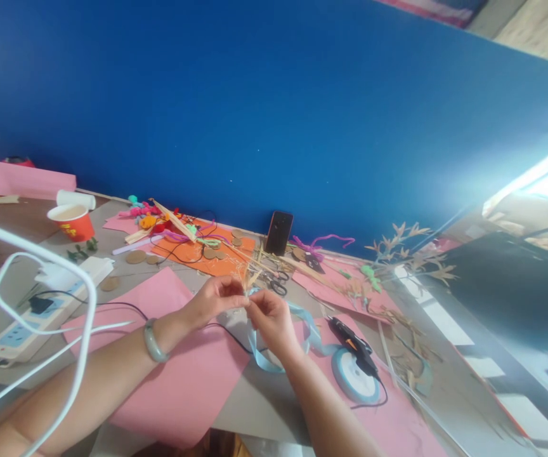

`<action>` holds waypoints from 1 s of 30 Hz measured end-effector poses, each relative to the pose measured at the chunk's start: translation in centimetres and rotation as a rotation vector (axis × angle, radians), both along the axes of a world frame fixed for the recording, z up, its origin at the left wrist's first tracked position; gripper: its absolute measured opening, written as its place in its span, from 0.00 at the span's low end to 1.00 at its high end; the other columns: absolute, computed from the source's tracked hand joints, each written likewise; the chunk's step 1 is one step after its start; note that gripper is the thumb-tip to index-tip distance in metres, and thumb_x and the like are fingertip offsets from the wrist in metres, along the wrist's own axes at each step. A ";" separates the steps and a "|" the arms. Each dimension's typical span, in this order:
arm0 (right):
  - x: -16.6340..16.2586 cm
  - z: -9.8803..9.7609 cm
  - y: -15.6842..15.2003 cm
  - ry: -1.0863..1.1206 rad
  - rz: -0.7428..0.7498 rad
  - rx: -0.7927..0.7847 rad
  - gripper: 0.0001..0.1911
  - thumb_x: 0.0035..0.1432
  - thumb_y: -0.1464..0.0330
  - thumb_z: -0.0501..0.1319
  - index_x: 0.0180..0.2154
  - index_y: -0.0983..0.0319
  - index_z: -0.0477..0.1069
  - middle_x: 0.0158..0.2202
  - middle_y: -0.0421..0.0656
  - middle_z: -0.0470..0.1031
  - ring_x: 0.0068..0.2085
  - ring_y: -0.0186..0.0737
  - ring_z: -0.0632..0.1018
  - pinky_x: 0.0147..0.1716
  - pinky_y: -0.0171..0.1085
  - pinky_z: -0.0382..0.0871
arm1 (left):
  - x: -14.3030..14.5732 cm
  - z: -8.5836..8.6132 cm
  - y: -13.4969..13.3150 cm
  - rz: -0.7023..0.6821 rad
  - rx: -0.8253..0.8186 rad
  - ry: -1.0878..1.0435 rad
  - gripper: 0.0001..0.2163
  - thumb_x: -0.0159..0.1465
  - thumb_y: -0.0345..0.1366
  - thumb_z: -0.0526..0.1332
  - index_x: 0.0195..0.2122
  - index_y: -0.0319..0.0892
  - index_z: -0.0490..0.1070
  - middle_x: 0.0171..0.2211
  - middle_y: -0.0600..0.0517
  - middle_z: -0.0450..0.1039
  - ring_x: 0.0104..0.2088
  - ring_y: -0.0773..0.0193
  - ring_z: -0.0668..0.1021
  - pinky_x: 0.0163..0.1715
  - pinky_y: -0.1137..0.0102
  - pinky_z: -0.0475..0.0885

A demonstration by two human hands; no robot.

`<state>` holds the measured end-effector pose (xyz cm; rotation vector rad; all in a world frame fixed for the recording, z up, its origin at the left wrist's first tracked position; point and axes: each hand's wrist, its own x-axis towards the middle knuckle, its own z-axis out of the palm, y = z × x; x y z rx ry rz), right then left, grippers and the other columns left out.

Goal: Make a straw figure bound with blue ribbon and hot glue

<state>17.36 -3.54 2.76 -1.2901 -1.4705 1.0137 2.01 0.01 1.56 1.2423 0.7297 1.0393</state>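
Above the table, my left hand and my right hand meet fingertip to fingertip, both pinched closed. Between them a small tuft of dry straw sticks up, its lower end hidden by my fingers. A light blue ribbon runs from my right fingers, hangs in loops beneath them and leads to its spool on the right. Which fingers press on straw and which on ribbon is partly hidden. Just beyond my hands lie black-handled scissors.
A black glue gun rests against the spool. A phone leans on the blue wall. To the left stand a red paper cup and a power strip; a white cable crosses the near left. Pink paper covers the front.
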 end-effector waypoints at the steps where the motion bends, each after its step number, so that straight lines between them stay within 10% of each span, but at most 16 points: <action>1: 0.1 0.1 0.0 0.068 0.034 -0.046 0.14 0.53 0.58 0.62 0.24 0.61 0.65 0.16 0.34 0.63 0.18 0.29 0.62 0.18 0.31 0.56 | -0.2 0.2 0.1 -0.057 -0.008 -0.021 0.10 0.51 0.36 0.68 0.29 0.38 0.71 0.26 0.53 0.68 0.30 0.67 0.71 0.33 0.72 0.66; 15: 0.7 -0.5 0.7 0.440 0.281 -0.322 0.16 0.47 0.59 0.69 0.26 0.61 0.65 0.19 0.34 0.67 0.17 0.26 0.62 0.16 0.28 0.52 | -0.7 -0.6 0.5 -0.183 -0.021 -0.080 0.10 0.55 0.40 0.67 0.26 0.37 0.76 0.26 0.51 0.69 0.29 0.67 0.70 0.33 0.70 0.65; 30: -0.4 -0.7 0.0 -0.108 -0.069 0.099 0.10 0.54 0.67 0.60 0.22 0.61 0.68 0.16 0.36 0.67 0.18 0.31 0.68 0.21 0.31 0.62 | 0.4 -0.9 0.2 0.142 0.028 0.035 0.12 0.53 0.40 0.67 0.23 0.37 0.68 0.22 0.56 0.65 0.26 0.70 0.67 0.29 0.73 0.63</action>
